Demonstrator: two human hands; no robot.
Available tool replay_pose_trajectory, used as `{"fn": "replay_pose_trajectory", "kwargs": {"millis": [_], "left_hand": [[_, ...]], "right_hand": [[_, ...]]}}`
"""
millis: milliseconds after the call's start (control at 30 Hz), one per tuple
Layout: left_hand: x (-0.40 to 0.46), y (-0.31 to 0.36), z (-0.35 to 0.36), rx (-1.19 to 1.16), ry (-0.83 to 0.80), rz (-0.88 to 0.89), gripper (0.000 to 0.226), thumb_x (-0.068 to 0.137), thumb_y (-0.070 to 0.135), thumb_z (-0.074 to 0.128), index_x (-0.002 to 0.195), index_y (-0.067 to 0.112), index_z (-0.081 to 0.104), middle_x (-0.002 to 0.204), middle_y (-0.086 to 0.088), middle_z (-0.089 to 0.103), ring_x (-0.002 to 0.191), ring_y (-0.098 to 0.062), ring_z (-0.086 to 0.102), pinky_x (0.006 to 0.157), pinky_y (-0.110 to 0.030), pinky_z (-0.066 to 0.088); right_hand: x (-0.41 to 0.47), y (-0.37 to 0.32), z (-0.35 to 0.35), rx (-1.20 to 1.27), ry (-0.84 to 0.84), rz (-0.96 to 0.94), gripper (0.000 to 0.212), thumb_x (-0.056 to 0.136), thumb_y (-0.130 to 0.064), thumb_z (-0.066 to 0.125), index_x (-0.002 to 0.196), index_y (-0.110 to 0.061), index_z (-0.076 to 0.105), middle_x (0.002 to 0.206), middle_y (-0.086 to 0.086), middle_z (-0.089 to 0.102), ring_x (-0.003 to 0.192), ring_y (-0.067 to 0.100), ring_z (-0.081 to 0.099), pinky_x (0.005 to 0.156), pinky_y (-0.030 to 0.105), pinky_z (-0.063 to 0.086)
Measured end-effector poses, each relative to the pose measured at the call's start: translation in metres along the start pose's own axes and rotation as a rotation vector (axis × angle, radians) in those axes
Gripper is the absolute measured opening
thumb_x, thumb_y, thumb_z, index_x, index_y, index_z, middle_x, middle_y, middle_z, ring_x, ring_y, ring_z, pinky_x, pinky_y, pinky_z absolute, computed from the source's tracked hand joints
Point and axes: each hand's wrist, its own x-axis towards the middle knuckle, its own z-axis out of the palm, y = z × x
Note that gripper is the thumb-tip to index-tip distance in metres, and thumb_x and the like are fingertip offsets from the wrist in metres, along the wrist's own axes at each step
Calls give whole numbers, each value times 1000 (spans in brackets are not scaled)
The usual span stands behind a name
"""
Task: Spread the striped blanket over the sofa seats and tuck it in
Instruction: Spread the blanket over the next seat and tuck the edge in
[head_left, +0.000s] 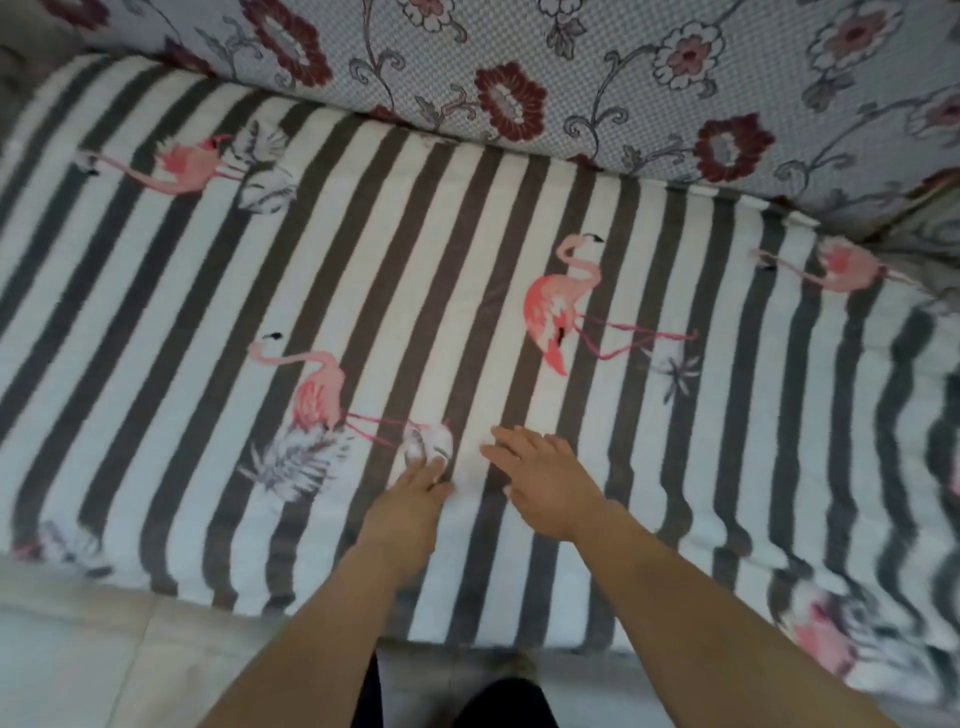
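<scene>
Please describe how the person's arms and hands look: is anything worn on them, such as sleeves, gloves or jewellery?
Both forearms are bare up to the frame edge: no sleeves show. The left hand and the right hand wear no gloves; no watch or bracelet shows at the wrists. The picture is too blurred to tell about rings.

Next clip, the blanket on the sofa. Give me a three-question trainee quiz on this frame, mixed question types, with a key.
1. True or false: the striped blanket lies spread over the sofa seat.
2. Which hand lies flat with straight fingers on the blanket? A) left hand B) right hand
3. Fill in: the pink birds printed on the blanket are ____.

Key:
1. True; its far edge meets the floral backrest.
2. B; the left hand's fingers look curled into the fabric, though blur hides the grip.
3. Flamingos.
</scene>
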Motion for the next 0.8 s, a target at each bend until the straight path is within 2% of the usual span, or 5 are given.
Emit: {"fn": "replay_pose_trajectory", "kwargs": {"millis": [333, 467, 533, 667, 800], "left_hand": [[-92, 38, 103, -702, 651, -758, 50, 84, 0, 57, 132, 4, 42, 140, -12, 34, 123, -28, 41, 103, -34, 39], [-88, 12, 119, -1511, 687, -1257, 72, 85, 16, 67, 144, 4, 28, 146, -16, 36, 129, -35, 43, 108, -42, 39], [-84, -4, 126, -2102, 705, -1207, 53, 85, 18, 68, 131, 3, 46, 128, -13, 56, 111, -30, 59, 95, -40, 50], [-89, -26, 133, -2278, 644, -1103, 18, 86, 7, 62, 101, 12, 55, 92, -8, 59, 65, -14, 51, 43, -19, 38], [-111, -30, 131, -2428, 636, -1044, 10, 82, 5, 60, 78, 14, 60, 77, -3, 64, 68, -17, 57, 62, -29, 45]], "right_hand": [[-63, -67, 91, 13, -61, -97, 45, 87, -11, 50, 130, -20, 45, 133, 1, 41, 121, 25, 39, 101, 36, 30], [-56, -93, 112, -1, -14, -104, 43, 86, -13, 51, 129, -22, 46, 129, 0, 41, 116, 25, 37, 99, 35, 34], [-49, -105, 117, -24, 9, -94, 43, 87, -14, 50, 129, -21, 47, 127, 1, 42, 114, 25, 38, 96, 36, 36], [-41, -126, 118, -31, 27, -109, 40, 89, -13, 45, 129, -18, 50, 123, 2, 46, 114, 24, 42, 96, 36, 35], [-44, -150, 119, 77, 34, -83, 22, 87, -10, 45, 101, -14, 61, 101, 2, 57, 96, 22, 52, 79, 35, 44]]}}
